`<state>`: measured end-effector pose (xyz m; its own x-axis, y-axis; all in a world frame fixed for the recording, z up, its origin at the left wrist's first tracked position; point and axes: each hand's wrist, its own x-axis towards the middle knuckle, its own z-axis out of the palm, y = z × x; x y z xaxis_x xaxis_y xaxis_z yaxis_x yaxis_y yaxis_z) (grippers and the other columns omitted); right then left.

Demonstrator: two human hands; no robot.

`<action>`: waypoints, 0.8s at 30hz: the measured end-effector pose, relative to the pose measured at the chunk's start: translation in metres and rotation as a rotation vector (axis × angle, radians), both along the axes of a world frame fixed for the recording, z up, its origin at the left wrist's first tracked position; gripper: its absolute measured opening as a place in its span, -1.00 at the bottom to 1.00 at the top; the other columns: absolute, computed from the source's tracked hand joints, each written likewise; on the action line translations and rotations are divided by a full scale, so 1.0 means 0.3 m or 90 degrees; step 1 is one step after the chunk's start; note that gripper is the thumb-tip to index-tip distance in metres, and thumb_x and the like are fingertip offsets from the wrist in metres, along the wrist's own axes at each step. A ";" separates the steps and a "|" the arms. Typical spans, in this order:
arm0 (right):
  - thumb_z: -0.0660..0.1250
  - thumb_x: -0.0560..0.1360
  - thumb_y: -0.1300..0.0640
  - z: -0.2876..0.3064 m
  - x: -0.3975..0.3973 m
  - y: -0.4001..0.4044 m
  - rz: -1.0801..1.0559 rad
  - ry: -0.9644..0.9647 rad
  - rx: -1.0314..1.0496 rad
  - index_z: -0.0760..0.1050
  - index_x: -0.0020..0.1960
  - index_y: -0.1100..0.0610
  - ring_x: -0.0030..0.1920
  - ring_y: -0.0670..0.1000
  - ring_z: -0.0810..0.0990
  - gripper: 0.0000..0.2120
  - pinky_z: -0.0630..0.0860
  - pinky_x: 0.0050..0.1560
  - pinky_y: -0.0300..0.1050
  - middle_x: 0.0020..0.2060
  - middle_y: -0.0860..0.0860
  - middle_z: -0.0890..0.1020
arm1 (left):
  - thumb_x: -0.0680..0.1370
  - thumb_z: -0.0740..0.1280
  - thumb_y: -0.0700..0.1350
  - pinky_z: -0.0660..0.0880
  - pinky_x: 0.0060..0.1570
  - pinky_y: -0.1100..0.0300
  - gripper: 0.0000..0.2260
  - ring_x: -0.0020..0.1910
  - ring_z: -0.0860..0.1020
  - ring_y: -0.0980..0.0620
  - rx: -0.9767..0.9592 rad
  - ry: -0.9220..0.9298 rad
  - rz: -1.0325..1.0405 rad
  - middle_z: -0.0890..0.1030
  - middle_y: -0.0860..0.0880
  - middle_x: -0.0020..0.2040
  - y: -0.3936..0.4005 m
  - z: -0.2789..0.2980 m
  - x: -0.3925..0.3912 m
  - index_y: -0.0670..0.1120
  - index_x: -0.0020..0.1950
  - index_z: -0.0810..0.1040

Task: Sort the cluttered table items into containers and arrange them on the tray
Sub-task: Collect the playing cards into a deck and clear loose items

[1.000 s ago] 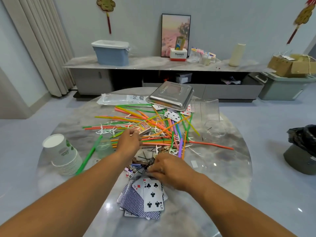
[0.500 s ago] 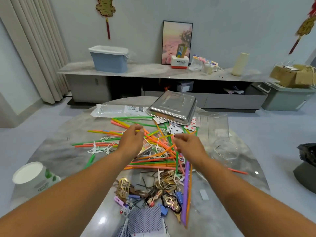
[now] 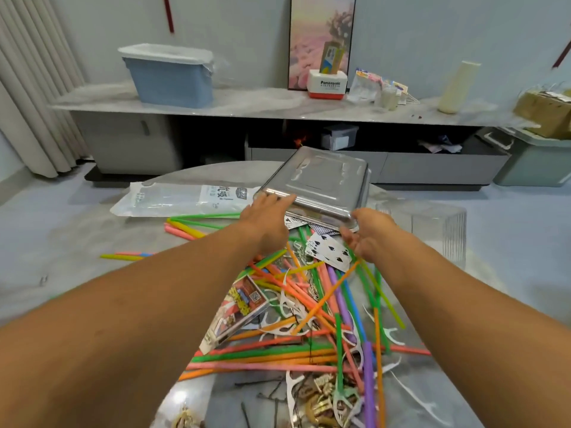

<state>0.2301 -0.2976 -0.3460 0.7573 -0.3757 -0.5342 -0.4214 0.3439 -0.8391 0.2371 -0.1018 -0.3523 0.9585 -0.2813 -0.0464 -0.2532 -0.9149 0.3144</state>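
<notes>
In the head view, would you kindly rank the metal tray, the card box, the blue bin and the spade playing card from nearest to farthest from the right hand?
From the right hand:
1. Metal tray, upside down, its near rim at the fingertips.
2. Spade playing card, just left of the hand; close to the tray's rank.
3. Card box, lower left among the straws.
4. Blue bin, on the far shelf, upper left.

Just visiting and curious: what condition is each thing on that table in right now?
Metal tray: upside down, resting on cards.
Left hand: open, fingers on tray's near edge.
Right hand: open, at tray's near corner.
Straws: scattered, crisscrossed.
Playing cards: face up, partly under tray.
Clear container: empty.
</notes>
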 end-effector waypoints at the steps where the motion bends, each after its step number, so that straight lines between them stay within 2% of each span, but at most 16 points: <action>1: 0.20 0.63 0.29 -0.005 0.013 -0.003 0.000 0.005 0.015 0.42 0.25 0.16 -0.48 0.02 0.57 -0.79 0.38 -0.63 -0.32 0.33 0.19 0.50 | 0.63 0.26 -0.14 0.10 0.54 -0.17 -0.33 0.62 -0.02 -0.12 0.026 0.009 -0.007 0.15 -0.06 0.61 -0.010 -0.011 0.018 0.10 0.65 0.00; 3: 0.21 0.64 0.25 -0.004 0.020 -0.009 0.007 0.026 0.061 0.41 0.25 0.18 -0.42 -0.02 0.56 -0.81 0.43 -0.56 -0.31 0.21 0.16 0.54 | 0.62 0.27 -0.14 0.05 0.55 -0.20 -0.30 0.62 -0.05 -0.12 0.052 0.023 -0.020 0.11 -0.05 0.62 -0.030 -0.028 0.044 0.13 0.65 -0.03; 5: 0.22 0.66 0.22 -0.005 0.033 -0.014 0.026 0.041 0.113 0.39 0.07 0.22 -0.34 -0.04 0.51 -0.94 0.46 -0.40 -0.31 -0.07 0.13 0.57 | 0.61 0.28 -0.16 -0.02 0.57 -0.20 -0.26 0.63 -0.08 -0.10 0.050 0.031 -0.031 0.04 -0.03 0.65 -0.055 -0.038 0.069 0.14 0.66 -0.06; 7: 0.24 0.65 0.20 -0.005 0.044 -0.015 0.021 0.049 0.150 0.37 -0.07 0.23 -0.34 -0.05 0.51 -0.85 0.44 -0.30 -0.30 -0.25 0.10 0.52 | 0.59 0.29 -0.19 -0.05 0.57 -0.19 -0.23 0.64 -0.06 -0.08 0.041 0.033 -0.031 0.01 -0.02 0.66 -0.075 -0.036 0.086 0.15 0.66 -0.09; 12: 0.28 0.63 0.14 -0.022 0.087 -0.011 0.004 0.075 0.216 0.43 -0.12 0.26 -0.41 -0.09 0.43 -0.78 0.39 -0.38 -0.31 -0.44 0.05 0.49 | 0.59 0.30 -0.18 0.21 0.48 -0.15 -0.21 0.52 0.28 -0.18 0.026 0.037 -0.019 0.26 -0.09 0.58 -0.103 -0.016 0.119 0.15 0.66 -0.10; 16: 0.27 0.66 0.13 -0.040 0.116 -0.012 -0.011 0.091 0.238 0.41 -0.18 0.14 -0.48 -0.16 0.34 -0.77 0.23 -0.58 -0.35 -0.54 -0.03 0.39 | 0.59 0.30 -0.17 0.30 0.40 -0.10 -0.34 0.47 0.31 -0.19 0.062 -0.001 -0.031 0.34 -0.09 0.52 -0.124 -0.008 0.128 0.10 0.62 0.11; 18: 0.26 0.67 0.11 -0.046 0.121 -0.013 0.008 0.075 0.219 0.40 -0.20 0.09 -0.50 -0.18 0.30 -0.73 0.16 -0.58 -0.38 -0.62 -0.05 0.34 | 0.58 0.34 -0.16 0.34 0.33 -0.07 -0.44 0.39 0.37 -0.18 0.024 -0.038 -0.014 0.41 -0.09 0.44 -0.126 -0.001 0.123 0.05 0.55 0.25; 20: 0.24 0.68 0.11 -0.046 0.116 -0.005 0.057 0.027 0.166 0.42 -0.18 0.09 -0.51 -0.16 0.29 -0.74 0.16 -0.57 -0.38 -0.62 -0.05 0.36 | 0.57 0.40 -0.14 0.37 0.20 -0.03 -0.54 0.27 0.43 -0.17 -0.038 -0.091 0.017 0.48 -0.09 0.32 -0.121 0.009 0.112 0.00 0.42 0.34; 22: 0.23 0.68 0.15 -0.030 0.101 0.015 0.107 -0.066 0.129 0.45 -0.14 0.13 -0.49 -0.14 0.34 -0.78 0.23 -0.59 -0.35 -0.56 -0.04 0.43 | 0.53 0.45 -0.14 0.39 0.12 -0.01 -0.50 0.24 0.45 -0.18 -0.073 -0.169 0.052 0.49 -0.10 0.26 -0.111 0.021 0.098 -0.02 0.40 0.32; 24: 0.22 0.67 0.19 0.012 0.084 0.037 0.151 -0.163 0.084 0.47 -0.11 0.16 -0.45 -0.12 0.42 -0.82 0.31 -0.55 -0.30 -0.47 -0.03 0.51 | 0.51 0.48 -0.13 0.41 0.16 -0.02 -0.30 0.28 0.43 -0.18 -0.106 -0.215 0.085 0.45 -0.13 0.31 -0.109 0.032 0.090 -0.01 0.53 0.16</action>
